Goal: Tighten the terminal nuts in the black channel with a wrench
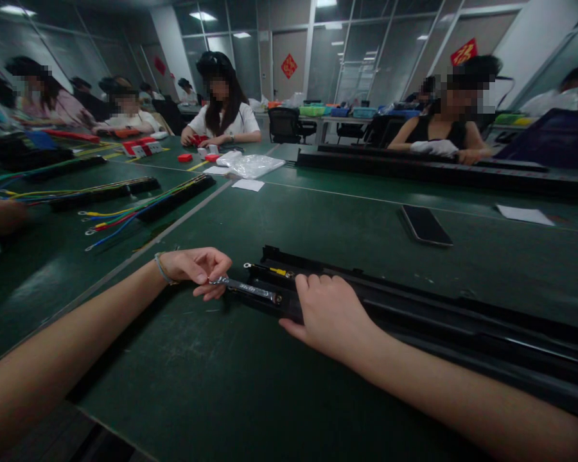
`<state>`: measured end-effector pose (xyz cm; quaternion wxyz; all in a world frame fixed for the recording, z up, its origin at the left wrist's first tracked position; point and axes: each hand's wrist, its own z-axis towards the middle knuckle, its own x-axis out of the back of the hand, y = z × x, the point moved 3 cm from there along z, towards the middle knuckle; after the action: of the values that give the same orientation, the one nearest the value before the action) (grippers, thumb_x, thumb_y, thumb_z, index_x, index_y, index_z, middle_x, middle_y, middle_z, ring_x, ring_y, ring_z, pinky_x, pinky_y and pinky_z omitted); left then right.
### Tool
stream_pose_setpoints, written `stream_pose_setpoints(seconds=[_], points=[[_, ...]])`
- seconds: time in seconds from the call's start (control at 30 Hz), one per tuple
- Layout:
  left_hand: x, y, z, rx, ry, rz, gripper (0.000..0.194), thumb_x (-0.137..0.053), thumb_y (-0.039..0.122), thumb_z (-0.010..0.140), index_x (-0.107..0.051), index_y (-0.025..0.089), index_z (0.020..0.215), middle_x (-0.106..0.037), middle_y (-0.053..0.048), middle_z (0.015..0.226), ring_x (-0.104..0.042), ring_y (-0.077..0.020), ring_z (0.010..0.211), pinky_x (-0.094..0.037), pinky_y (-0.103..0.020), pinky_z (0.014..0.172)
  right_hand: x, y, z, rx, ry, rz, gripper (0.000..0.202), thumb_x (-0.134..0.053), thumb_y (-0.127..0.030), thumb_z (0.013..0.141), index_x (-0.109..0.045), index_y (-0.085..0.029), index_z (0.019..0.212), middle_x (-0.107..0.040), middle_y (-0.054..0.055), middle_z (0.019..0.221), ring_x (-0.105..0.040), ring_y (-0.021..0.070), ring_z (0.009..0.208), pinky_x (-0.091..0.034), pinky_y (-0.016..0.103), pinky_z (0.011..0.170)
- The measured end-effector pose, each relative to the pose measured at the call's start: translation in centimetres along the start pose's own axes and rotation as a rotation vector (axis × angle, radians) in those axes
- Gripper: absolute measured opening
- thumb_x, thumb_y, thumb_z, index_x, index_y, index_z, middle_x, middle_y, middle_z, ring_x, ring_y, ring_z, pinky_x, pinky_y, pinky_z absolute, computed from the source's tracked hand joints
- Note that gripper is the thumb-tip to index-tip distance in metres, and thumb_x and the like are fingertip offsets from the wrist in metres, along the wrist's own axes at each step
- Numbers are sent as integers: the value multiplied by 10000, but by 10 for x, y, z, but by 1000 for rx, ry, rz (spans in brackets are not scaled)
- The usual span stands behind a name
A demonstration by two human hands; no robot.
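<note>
My left hand (203, 273) is closed on one end of a metal wrench (248, 290). The wrench's other end sits at a small bolt (278, 299) near the end of a long black channel-shaped housing (414, 301). Across that housing lies my right hand (332, 308), its fingers wrapped over the far side and the thumb on the near side. A short yellow wire with a ring terminal (270, 269) rests in the channel just beyond the wrench, its ring sticking out past the housing's end. What lies under my right palm is hidden.
Bundles of coloured wires (139, 218) with ring terminals lie on the green table (173, 359) at the left. Beyond the housing is a phone (426, 226). Farther back are a plastic bag (257, 165), another long black housing (414, 168) and several people, one wearing white gloves.
</note>
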<state>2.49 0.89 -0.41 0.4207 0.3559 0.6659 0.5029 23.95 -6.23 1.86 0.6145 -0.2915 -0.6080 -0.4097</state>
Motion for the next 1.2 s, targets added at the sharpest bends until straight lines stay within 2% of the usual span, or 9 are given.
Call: stream_pose_setpoints(seconds=[0.1, 0.3, 0.63, 0.83, 1.1, 1.2], points=[[2, 0, 0, -17, 20, -23, 177, -663, 274, 612, -518, 176, 643, -504, -1, 410, -536, -206, 530, -433, -347, 609, 0, 0, 0, 0, 5, 1, 484, -394, -567, 702, -509, -133, 885, -571, 102, 759, -519, 218, 671, -366, 335, 592], [9, 1, 2, -95, 148, -59, 235, -679, 251, 580, -499, 158, 698, -452, 16, 495, -498, -171, 535, -429, -305, 572, 0, -1, -1, 5, 7, 5, 481, -397, -559, 705, -512, -130, 887, -571, 103, 762, -520, 218, 664, -369, 336, 583], [13, 0, 3, -126, 205, -47, 329, -645, 277, 594, -498, 144, 857, -418, 17, 584, -458, -144, 541, -431, -280, 562, 1, -1, 1, 7, -18, -12, 495, -374, -568, 715, -506, -130, 902, -567, 108, 774, -526, 222, 679, -368, 339, 586], [12, 1, 3, -94, 167, -71, 239, -632, 276, 583, -511, 150, 746, -464, -2, 530, -476, -173, 532, -419, -303, 571, 1, -1, 0, 9, -27, -4, 479, -378, -559, 717, -507, -134, 896, -571, 108, 778, -528, 222, 693, -370, 341, 605], [3, -1, 0, 11, 6, -56, 207, -617, 340, 573, -535, 172, 660, -518, -35, 431, -515, -232, 542, -421, -332, 557, 0, 0, 0, 10, -13, -4, 488, -387, -563, 710, -509, -130, 901, -573, 108, 770, -527, 223, 683, -367, 343, 600], [1, 0, 1, 23, -19, -47, 207, -617, 344, 579, -538, 172, 664, -532, -43, 442, -523, -236, 560, -423, -332, 570, 0, -1, 0, 8, -6, -12, 493, -389, -567, 706, -511, -128, 895, -570, 103, 762, -527, 225, 667, -370, 344, 585]])
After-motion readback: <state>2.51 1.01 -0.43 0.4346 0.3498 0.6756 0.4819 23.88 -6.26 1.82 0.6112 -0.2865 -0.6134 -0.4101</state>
